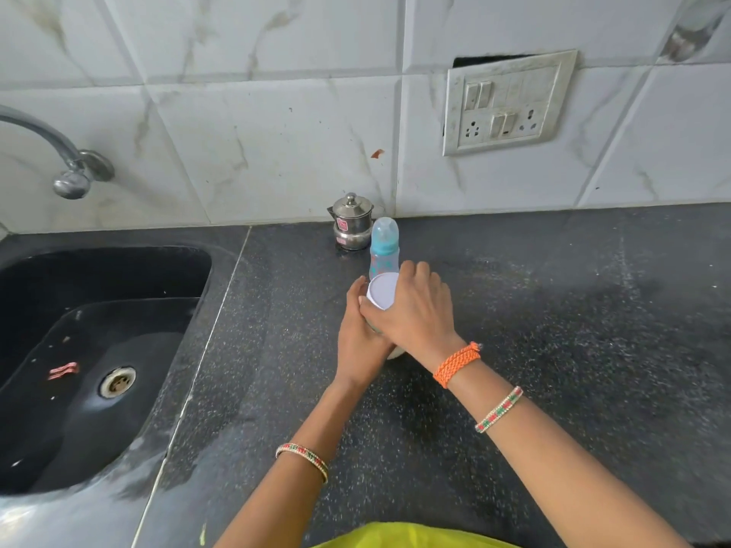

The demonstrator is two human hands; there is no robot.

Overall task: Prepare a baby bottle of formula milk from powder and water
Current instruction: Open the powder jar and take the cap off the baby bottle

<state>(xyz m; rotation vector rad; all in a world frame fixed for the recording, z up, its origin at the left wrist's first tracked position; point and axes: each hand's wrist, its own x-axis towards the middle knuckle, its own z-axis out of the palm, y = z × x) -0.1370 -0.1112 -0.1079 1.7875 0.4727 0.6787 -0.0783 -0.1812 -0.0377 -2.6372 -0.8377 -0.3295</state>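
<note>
My left hand (362, 334) is wrapped around the side of a small container (396, 352), fingers curled against its wall, holding it on the dark speckled desk (553, 330). My right hand (415, 310) comes over the top and grips the rim of its white lid (381, 289), thumb on the near edge and fingers closed round the far edge. Most of the container is hidden under my hands, so I cannot tell what it holds.

Just beyond my fingertips the baby bottle (384, 249) stands upright, with a clear cap over a blue collar; it looks very close to the lid, though I cannot tell whether they touch. Beyond that and slightly to the left of my hands, a small steel pot (352, 222) with a knobbed lid sits against the tiled wall. Well off to the left of my hands lies the black sink (99, 350).
</note>
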